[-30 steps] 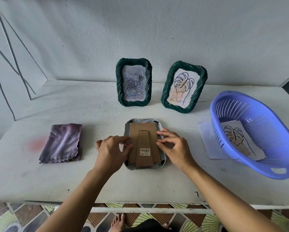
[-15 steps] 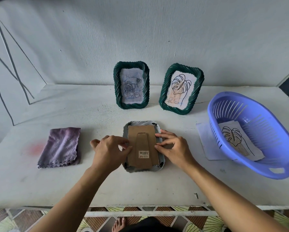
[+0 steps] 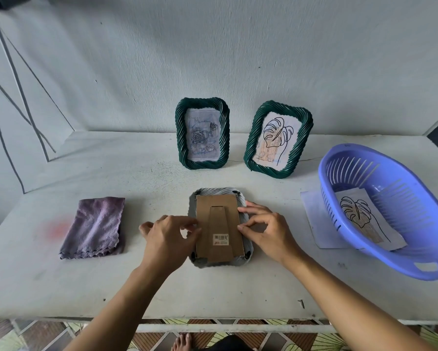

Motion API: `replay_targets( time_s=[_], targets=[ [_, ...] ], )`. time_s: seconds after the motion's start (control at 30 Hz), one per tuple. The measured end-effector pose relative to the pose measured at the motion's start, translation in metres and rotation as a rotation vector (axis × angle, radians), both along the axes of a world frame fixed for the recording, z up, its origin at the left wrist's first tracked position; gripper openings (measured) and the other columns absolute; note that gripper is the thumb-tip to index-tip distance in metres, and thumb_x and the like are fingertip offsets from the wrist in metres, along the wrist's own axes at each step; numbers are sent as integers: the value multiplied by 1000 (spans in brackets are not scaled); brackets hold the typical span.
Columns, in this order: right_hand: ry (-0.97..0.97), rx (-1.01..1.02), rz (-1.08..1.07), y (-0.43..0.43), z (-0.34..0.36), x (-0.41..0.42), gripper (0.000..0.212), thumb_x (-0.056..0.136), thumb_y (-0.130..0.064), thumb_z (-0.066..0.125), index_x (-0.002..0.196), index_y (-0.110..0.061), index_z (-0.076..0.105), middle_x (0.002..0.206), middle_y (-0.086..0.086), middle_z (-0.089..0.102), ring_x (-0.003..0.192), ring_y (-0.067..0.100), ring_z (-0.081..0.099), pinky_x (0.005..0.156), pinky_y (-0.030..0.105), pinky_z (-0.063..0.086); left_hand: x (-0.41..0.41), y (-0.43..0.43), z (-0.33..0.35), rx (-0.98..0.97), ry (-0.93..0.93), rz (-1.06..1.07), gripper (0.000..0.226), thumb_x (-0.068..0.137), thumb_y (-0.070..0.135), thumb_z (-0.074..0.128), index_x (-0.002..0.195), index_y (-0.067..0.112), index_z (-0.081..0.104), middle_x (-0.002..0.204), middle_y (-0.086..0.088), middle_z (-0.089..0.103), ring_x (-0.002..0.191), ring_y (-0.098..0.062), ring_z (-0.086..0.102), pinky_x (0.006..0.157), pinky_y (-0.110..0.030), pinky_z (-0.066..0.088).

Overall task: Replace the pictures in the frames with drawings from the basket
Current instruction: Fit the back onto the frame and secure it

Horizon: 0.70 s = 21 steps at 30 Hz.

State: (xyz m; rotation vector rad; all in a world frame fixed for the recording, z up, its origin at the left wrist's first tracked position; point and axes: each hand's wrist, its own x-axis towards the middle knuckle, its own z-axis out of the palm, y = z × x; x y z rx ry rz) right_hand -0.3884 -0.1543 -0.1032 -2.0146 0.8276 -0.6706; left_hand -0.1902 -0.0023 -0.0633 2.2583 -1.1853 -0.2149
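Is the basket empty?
No: a leaf drawing lies inside the basket.

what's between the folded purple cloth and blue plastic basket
Head view: face-down grey frame, left hand and right hand on it, then a white paper sheet.
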Motion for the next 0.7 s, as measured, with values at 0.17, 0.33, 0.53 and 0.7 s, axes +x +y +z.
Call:
replay_targets(
  time_s=[0.17,0.33,0.53,0.7],
  targets=[
    [-4,-270,-67,-4,7,10,4,83,-17,79,82,-14,77,102,-5,73,107,5,62,97,16,46,10,-10,1,-41,-30,-54,22,82,51,58,84,35,74,72,23,66,81,-3,62,81,-39,33],
    [29,-418,-62,-21,10,28,11,86,-19,75,95,-12,74,102,-1,68,106,14,58,93,22,46,26,-33,-9,-192,45,-70,16,87,43,62,93,35,73,86,16,61,79,-8,61,77,-46,53],
    [120,-460,-80,-37,-1,43,27,87,-29,73,108,-14,73,109,1,67,112,19,56,95,38,49,31,-58,-21,-88,-25,-50,23,91,48,62,111,38,70,110,9,60,109,-19,56,89,-41,39],
    [125,-416,-80,-37,-5,43,33,89,-40,66,111,-16,73,109,-4,67,110,16,59,89,45,52,31,-56,-35,-99,-67,-27,30,87,51,66,113,37,71,108,13,63,108,-18,54,83,-35,28]
  ],
)
